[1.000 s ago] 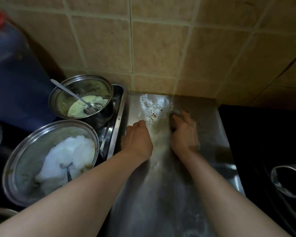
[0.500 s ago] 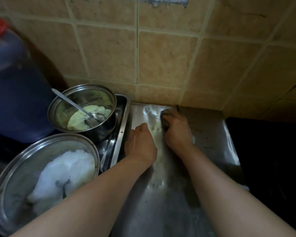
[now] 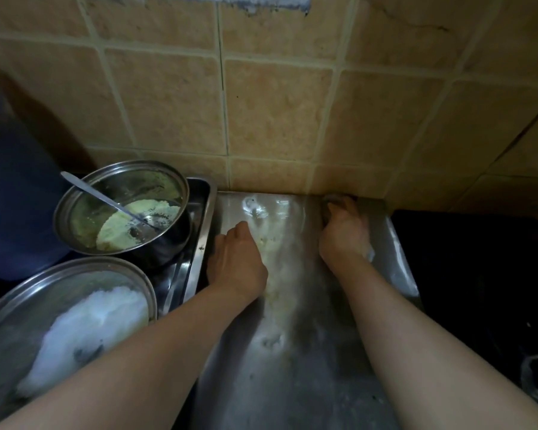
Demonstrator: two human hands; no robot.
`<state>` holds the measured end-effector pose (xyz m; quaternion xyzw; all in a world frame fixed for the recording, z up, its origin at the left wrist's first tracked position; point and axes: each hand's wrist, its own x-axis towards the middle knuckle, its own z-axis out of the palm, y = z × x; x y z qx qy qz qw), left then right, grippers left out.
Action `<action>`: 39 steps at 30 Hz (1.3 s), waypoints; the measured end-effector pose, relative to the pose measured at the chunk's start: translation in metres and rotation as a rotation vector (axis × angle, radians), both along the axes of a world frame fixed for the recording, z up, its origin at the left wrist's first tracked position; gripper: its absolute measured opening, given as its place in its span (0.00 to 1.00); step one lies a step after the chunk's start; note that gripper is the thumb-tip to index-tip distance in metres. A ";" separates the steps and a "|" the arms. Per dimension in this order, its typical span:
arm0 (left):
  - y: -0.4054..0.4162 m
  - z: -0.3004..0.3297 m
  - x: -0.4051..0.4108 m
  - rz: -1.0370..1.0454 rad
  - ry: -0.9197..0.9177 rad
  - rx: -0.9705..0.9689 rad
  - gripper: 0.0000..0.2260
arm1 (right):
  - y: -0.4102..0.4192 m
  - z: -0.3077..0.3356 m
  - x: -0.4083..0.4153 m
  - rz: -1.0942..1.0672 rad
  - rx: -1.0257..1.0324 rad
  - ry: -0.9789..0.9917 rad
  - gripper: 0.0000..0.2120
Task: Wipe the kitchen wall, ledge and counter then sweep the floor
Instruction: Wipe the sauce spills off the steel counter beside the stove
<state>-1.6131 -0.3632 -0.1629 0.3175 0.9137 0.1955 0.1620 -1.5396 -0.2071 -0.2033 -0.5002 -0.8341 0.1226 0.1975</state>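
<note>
The surface (image 3: 292, 352) is only partly wiped: smears remain between the hands. A scrubber, barely seen, is gripped under the right hand (image 3: 345, 234) at the wall (image 3: 277, 119); the left hand (image 3: 236, 262) is rested, fingers curled on nothing visible.

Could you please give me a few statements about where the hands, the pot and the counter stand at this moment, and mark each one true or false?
1. The right hand is at the back of the steel counter, close to the tiled wall. True.
2. The left hand is lifted up against the wall tiles. False: it rests low on the counter, beside the tray's edge.
3. A spoon stands in the steel pot. True.
4. The counter between the hands is wiped clean. False: yellowish smears and suds show there.
5. The pan with white contents sits right of the counter. False: it is at the left, in front of the pot.
</note>
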 end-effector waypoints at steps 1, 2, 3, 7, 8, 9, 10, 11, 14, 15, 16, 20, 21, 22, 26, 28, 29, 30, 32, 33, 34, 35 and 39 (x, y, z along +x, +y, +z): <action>-0.001 0.001 0.001 0.000 -0.003 -0.001 0.28 | -0.008 -0.003 -0.001 0.032 0.022 0.013 0.18; -0.001 0.001 0.003 0.000 -0.005 -0.004 0.28 | -0.019 -0.006 -0.001 0.102 0.051 0.030 0.18; -0.003 0.002 0.005 -0.002 -0.002 -0.010 0.28 | -0.030 -0.010 0.001 0.205 0.075 0.045 0.19; -0.009 0.003 0.013 -0.025 0.017 -0.056 0.26 | -0.042 -0.012 0.035 0.257 0.128 0.114 0.20; -0.011 0.003 0.014 -0.027 0.013 -0.060 0.25 | -0.038 -0.011 0.046 0.136 0.104 0.122 0.19; -0.013 0.003 0.015 -0.025 0.010 -0.061 0.23 | -0.035 -0.010 0.056 -0.002 0.070 0.122 0.19; -0.015 0.003 0.015 -0.023 0.013 -0.059 0.23 | -0.033 -0.010 0.064 -0.109 0.063 0.114 0.20; -0.017 0.003 0.016 -0.022 0.013 -0.056 0.23 | -0.038 -0.010 0.068 -0.147 0.094 0.106 0.21; -0.024 0.001 0.020 0.002 -0.011 -0.042 0.27 | -0.071 -0.019 0.062 -0.001 0.153 0.176 0.19; -0.026 0.001 0.022 0.009 -0.017 -0.037 0.27 | -0.087 -0.021 0.056 0.086 0.078 0.229 0.15; -0.028 0.002 0.024 0.014 -0.020 -0.035 0.27 | -0.100 -0.021 0.050 0.207 0.014 0.277 0.13; -0.038 0.002 0.031 0.055 -0.037 -0.056 0.27 | -0.097 -0.013 0.045 0.531 -0.125 0.183 0.25; -0.039 0.001 0.033 0.048 -0.042 -0.061 0.28 | -0.084 -0.012 0.044 0.447 -0.138 0.168 0.25; -0.041 0.000 0.034 0.048 -0.042 -0.062 0.28 | -0.076 -0.010 0.040 0.364 -0.147 0.191 0.25; -0.048 -0.001 0.035 0.064 -0.056 -0.035 0.27 | -0.080 -0.008 0.005 0.557 -0.069 0.178 0.20; -0.049 0.000 0.036 0.078 -0.067 -0.029 0.27 | -0.081 -0.014 -0.006 0.702 -0.107 0.177 0.20; -0.049 0.000 0.038 0.085 -0.073 -0.027 0.27 | -0.081 -0.012 -0.007 0.727 -0.135 0.193 0.21; -0.051 0.000 0.041 0.093 -0.079 -0.031 0.27 | -0.082 -0.014 -0.003 0.740 -0.146 0.205 0.21; -0.053 0.000 0.045 0.094 -0.071 -0.030 0.25 | -0.093 -0.010 0.015 0.801 -0.150 0.164 0.22; -0.055 0.000 0.046 0.095 -0.065 -0.025 0.23 | -0.100 -0.007 0.027 0.871 -0.176 0.138 0.23; -0.056 0.000 0.048 0.097 -0.063 -0.018 0.22 | -0.105 -0.007 0.036 0.934 -0.202 0.139 0.24; -0.059 0.001 0.052 0.108 -0.071 -0.012 0.21 | -0.107 -0.008 0.046 0.974 -0.232 0.150 0.24; -0.068 0.005 0.066 0.124 -0.092 -0.021 0.24 | -0.085 -0.008 0.057 0.537 -0.240 0.193 0.19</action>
